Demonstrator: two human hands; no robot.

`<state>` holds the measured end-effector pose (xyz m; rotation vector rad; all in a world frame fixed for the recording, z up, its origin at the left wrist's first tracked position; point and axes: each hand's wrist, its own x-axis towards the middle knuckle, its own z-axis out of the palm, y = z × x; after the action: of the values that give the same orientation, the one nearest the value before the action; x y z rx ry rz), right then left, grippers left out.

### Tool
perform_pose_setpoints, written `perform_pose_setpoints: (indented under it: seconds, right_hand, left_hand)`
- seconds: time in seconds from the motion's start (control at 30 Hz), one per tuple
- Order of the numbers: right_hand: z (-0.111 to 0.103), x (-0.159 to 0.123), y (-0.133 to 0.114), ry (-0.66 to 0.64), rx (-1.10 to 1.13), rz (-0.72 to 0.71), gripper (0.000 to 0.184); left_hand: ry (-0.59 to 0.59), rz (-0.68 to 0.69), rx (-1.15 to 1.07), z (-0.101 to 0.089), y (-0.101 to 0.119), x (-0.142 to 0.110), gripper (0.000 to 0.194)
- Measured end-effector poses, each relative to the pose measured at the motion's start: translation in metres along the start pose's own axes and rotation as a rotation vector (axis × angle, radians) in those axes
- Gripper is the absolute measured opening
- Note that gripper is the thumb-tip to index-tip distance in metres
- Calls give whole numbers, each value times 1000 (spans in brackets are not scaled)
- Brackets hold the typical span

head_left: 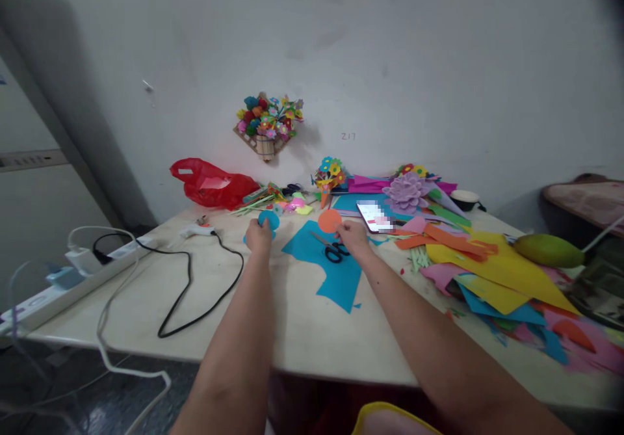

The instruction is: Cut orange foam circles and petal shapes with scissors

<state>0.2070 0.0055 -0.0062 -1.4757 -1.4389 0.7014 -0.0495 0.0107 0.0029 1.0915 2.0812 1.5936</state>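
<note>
My left hand (259, 235) is closed on a blue foam circle (268, 218), held by its edge above the table. Another bit of blue shows under that hand. Between finger and thumb, my right hand (353, 235) pinches an orange foam circle (329, 221). Below and between the hands lies a cut-up blue foam sheet (336, 282) with a curved notch. A pair of scissors (334, 253) with black handles rests on it, near my right fingers. Just beyond my right hand is a phone (373, 216) with a lit screen.
Coloured foam scraps (497, 269) and a mango-like green fruit (549, 251) lie right. A white glue gun (197, 229) with black cord, a power strip (73, 282) and a red plastic bag (212, 184) are left. Foam flowers (331, 171) stand at the back.
</note>
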Motion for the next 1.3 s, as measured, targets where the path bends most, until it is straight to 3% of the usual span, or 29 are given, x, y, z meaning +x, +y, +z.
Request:
perform_pose_setpoints:
  seconds: [0.17, 0.27, 0.3, 0.43, 0.53, 0.67, 0.73, 0.83, 0.9, 1.03, 1.1, 1.2, 1.3]
  right_hand:
    - [0, 1, 2, -17, -31, 14, 38]
    - [1, 1, 3, -13, -27, 7, 39]
    - [2, 1, 3, -14, -19, 7, 39]
    - [6, -5, 1, -32, 37, -5, 41]
    - [11, -11, -5, -77, 99, -21, 40]
    - [18, -13, -14, -160, 188, -18, 37]
    - [22, -12, -18, -210, 180, -32, 39]
    - [30, -7, -21, -252, 142, -40, 41]
    - [38, -1, -21, -256, 126, -35, 40]
    - [60, 14, -25, -272, -49, -70, 34]
    - [72, 22, -31, -259, -205, -143, 28]
    - [91, 32, -44, -280, -383, -245, 19]
    - [111, 41, -56, -366, -505, -287, 26]
  left_hand:
    - [177, -36, 95, -7, -11, 1, 30]
    - [224, -28, 108, -5, -16, -3, 18]
    - [240, -16, 113, -4, -15, -5, 11]
    - [310, 147, 134, 3, -2, -14, 28]
    - [124, 181, 16, 14, 12, -24, 19]
    - [-416, 114, -326, 32, 17, -37, 49]
    - [-615, 104, -427, 38, 12, -41, 55]
    - [-729, 72, -532, 44, 3, -38, 52]
    - [-652, 6, -639, 44, -2, -32, 48]
    - [-297, -218, -1029, 37, -7, -12, 25]
    - [-180, -334, -1192, 29, -9, -3, 11]
    - [-62, -465, -1299, 20, -12, 7, 25]
    - [-20, -546, -1306, 18, -15, 11, 30]
